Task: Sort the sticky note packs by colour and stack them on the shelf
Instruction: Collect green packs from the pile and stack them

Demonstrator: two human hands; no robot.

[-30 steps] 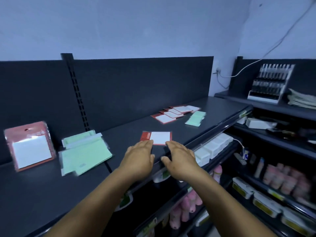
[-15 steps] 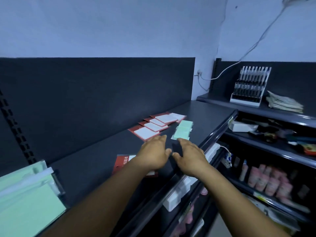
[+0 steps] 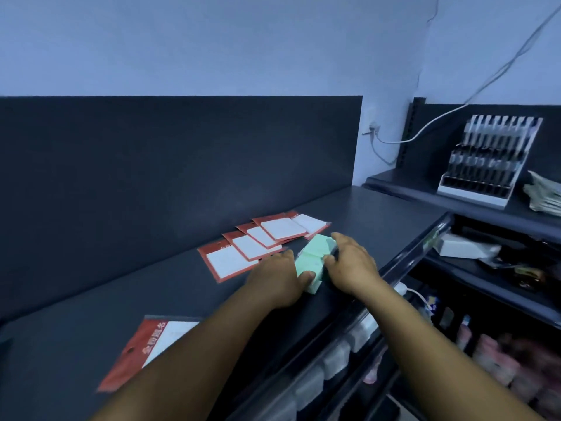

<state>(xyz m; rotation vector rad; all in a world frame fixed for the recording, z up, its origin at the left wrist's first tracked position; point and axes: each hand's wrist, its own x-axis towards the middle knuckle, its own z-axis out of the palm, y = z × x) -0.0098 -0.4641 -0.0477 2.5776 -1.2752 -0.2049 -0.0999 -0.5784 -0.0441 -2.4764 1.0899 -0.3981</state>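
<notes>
Both hands moved forward since half a second ago: my left hand and right hand now clasp the green packs, fingers curled on either side. Red packs fan out at 10 o'clock on the shelf.

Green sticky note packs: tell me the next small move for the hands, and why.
Probably lift them. The left hand and the right hand already flank the green packs, fingers on their edges. The red-backed packs lie fanned beside them, so raising the green ones straight up should clear those.
</notes>
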